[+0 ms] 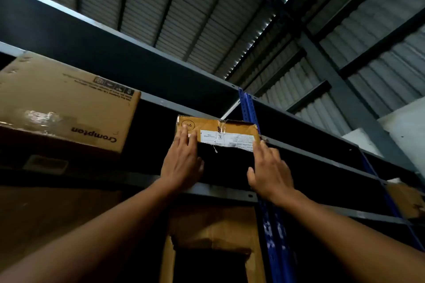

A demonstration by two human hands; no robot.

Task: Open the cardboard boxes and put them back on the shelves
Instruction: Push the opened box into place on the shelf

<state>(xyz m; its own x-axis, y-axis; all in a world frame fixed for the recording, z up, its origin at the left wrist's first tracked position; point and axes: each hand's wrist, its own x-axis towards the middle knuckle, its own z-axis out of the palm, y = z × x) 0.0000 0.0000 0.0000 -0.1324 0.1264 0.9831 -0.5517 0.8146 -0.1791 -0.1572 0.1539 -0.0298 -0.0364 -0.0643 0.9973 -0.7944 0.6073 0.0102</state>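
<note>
A small flat cardboard box (216, 130) with a white label and torn clear tape sits high on a dark shelf, its front face toward me. My left hand (182, 161) reaches up with straight fingers pressing the box's left end. My right hand (271, 173) is raised at the box's right lower corner, fingertips straight and touching its edge. Neither hand curls around the box.
A large Crompton carton (66, 103) stands on the same shelf to the left. An opened cardboard box (211, 230) sits on the shelf below. A blue upright post (249, 108) runs just right of the small box. Another box (404, 197) lies on the right bay. Metal roof overhead.
</note>
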